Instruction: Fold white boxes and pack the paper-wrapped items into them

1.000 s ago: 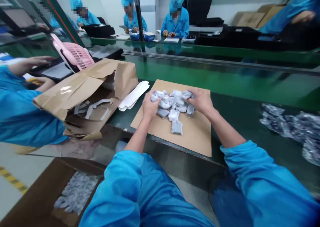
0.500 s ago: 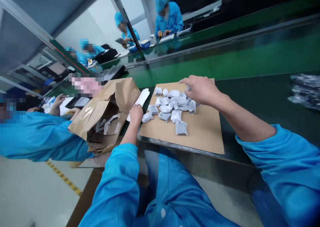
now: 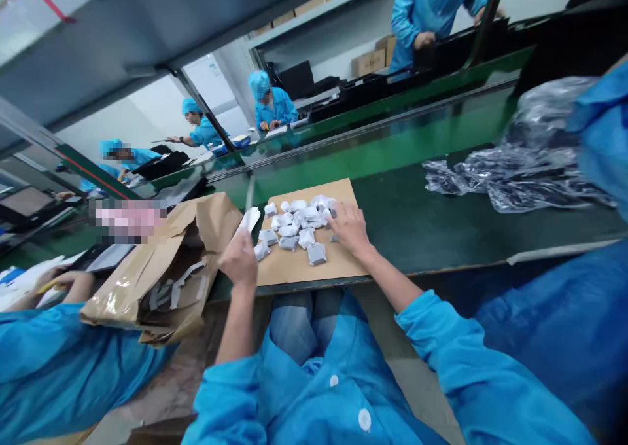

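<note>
My left hand point(image 3: 239, 259) is closed at the left edge of the cardboard sheet point(image 3: 338, 267). White paper strips point(image 3: 250, 219) stick out above its fingers, and it appears to grip them. Several small packets point(image 3: 307, 217) wrapped in white tissue lie heaped on the cardboard. One greyish packet point(image 3: 316, 254) sits apart at the front of the heap. At the heap's right side, my right hand point(image 3: 349, 228) reaches down with fingers stretched out, touching the packets there. Its fingertips are partly hidden, and I see nothing clearly held in it.
A torn brown paper bag point(image 3: 167, 242) with paper scraps inside stands left of the cardboard. Clear plastic bags point(image 3: 520, 163) lie on the dark green bench at right. A co-worker's sleeve point(image 3: 73, 360) is close at left, another person's blue sleeve point(image 3: 603, 137) at right. More co-workers sit opposite.
The view has swung right, bringing in the plastic bags and a person at right. My left hand has lifted with the white strips. My right hand has come lower on the heap's right side.
</note>
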`<action>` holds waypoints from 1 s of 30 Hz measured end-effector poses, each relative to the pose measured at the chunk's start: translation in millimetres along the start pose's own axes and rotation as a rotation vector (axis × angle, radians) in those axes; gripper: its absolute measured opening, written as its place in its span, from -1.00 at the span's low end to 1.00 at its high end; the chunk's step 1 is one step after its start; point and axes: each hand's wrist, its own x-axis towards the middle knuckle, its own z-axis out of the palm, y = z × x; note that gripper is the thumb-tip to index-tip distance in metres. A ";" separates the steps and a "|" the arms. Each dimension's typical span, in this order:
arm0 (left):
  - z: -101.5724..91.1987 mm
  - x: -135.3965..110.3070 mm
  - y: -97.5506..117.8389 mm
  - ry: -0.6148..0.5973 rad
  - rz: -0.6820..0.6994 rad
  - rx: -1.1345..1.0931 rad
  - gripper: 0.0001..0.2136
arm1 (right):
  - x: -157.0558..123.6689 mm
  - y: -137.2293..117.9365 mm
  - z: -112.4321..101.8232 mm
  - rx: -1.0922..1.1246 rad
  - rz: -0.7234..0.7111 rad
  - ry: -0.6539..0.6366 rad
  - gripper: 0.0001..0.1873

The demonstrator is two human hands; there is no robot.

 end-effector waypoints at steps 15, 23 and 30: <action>-66.0 -26.4 25.0 -0.633 0.000 -1.039 -0.50 | -48.6 -35.8 -41.2 0.678 0.105 -0.744 -0.48; -32.3 -16.3 -18.7 -0.832 -0.388 -1.309 -0.64 | -97.2 -100.2 18.6 -0.498 -0.316 -0.139 -0.08; -50.4 -18.5 -85.3 -1.163 -0.196 -1.325 -0.56 | -104.9 -122.9 19.6 -0.596 -0.688 -0.275 -0.29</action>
